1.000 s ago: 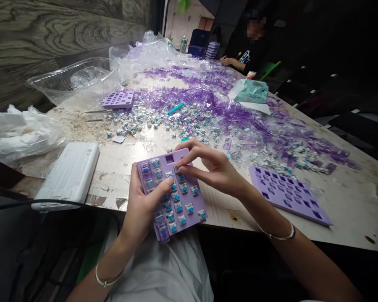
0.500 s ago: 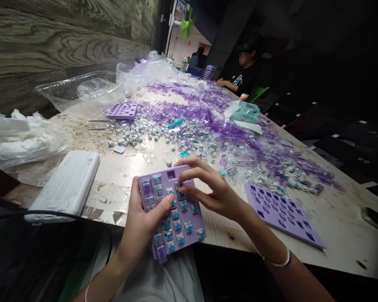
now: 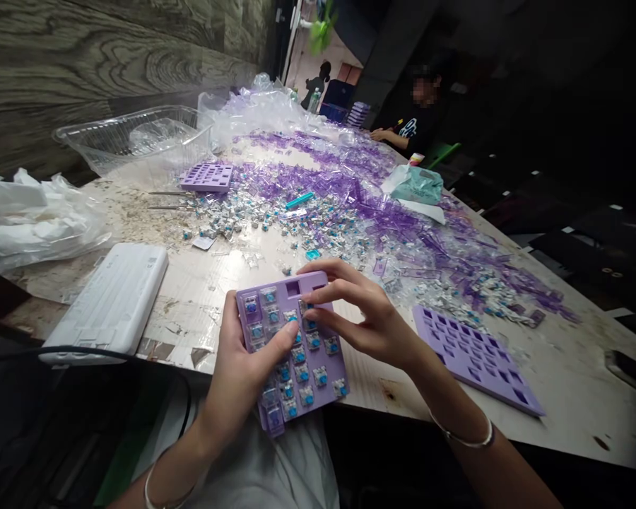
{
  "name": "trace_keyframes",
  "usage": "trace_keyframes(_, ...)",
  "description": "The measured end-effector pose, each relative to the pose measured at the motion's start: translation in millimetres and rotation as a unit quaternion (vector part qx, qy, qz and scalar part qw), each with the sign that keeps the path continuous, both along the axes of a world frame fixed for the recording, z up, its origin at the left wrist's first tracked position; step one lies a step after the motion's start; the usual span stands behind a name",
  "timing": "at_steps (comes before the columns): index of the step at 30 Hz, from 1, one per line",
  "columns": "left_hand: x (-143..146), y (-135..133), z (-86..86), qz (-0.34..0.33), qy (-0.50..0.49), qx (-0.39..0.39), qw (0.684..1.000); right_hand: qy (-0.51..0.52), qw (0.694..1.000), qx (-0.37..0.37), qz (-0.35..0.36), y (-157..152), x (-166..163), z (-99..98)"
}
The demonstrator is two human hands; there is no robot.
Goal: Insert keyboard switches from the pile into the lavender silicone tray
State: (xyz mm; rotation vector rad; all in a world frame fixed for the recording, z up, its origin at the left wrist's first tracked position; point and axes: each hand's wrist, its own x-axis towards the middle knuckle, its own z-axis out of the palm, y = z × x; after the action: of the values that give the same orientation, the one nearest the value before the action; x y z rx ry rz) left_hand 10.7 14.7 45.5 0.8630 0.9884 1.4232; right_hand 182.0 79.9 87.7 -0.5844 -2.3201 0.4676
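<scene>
My left hand [image 3: 254, 367] grips a light purple tray [image 3: 326, 406] by its left side, thumb across the front. Rows of small keyboard switches [image 3: 306, 396] with blue centres sit in its slots. Clear and purple transparent caps cover some on the left; a purple cap [image 3: 273, 422] is at the bottom left corner. My right hand [image 3: 368, 318] is over the upper right part, thumb and index finger closed round a switch [image 3: 306, 305] that they partly hide. At the top edge, one slot [image 3: 293, 288] shows dark with nothing in it.
A second purple tray [image 3: 477, 360] lies right, a third [image 3: 206, 178] farther back. Loose switches [image 3: 323, 230] and purple clear pieces [image 3: 350, 194] cover the table's middle. A white power bank [image 3: 109, 300], tweezers [image 3: 169, 207], a clear plastic box [image 3: 138, 141] and a co-worker [image 3: 416, 120] are around.
The view has shifted slightly. My left hand still holds the tray, and my right fingers stay at the same switch in its upper right part.
</scene>
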Motion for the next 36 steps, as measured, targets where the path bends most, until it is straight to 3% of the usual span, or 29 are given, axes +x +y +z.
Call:
trace_keyframes(10, 1, -1, -0.7, 0.001, 0.006, 0.008, 1.000, 0.043, 0.990, -0.138, 0.003, -2, -5, 0.8)
trace_keyframes(15, 1, -6, 0.2, 0.027, 0.008, 0.025, 0.999, 0.158, 0.932, -0.325, 0.023, -3, -10, -5.5)
trace_keyframes(18, 1, -10, -2.1, 0.041, 0.015, 0.049, 0.998, 0.125, 0.915, -0.384, 0.021, -5, -11, -4.7)
trace_keyframes(23, -1, -10, -6.1, 0.042, 0.017, 0.059, 0.997, 0.110, 0.939, -0.326, -0.002, -12, -12, -2.4)
trace_keyframes(30, 5, -15, 7.0, 0.074, 0.011, 0.031, 0.997, 0.124, 0.960, -0.251, -0.014, -17, -17, -3.6)
trace_keyframes(36, 11, -24, 1.5, 0.110, 0.041, 0.071, 0.991, 0.096, 0.989, -0.115, -0.011, -23, -16, 3.3)
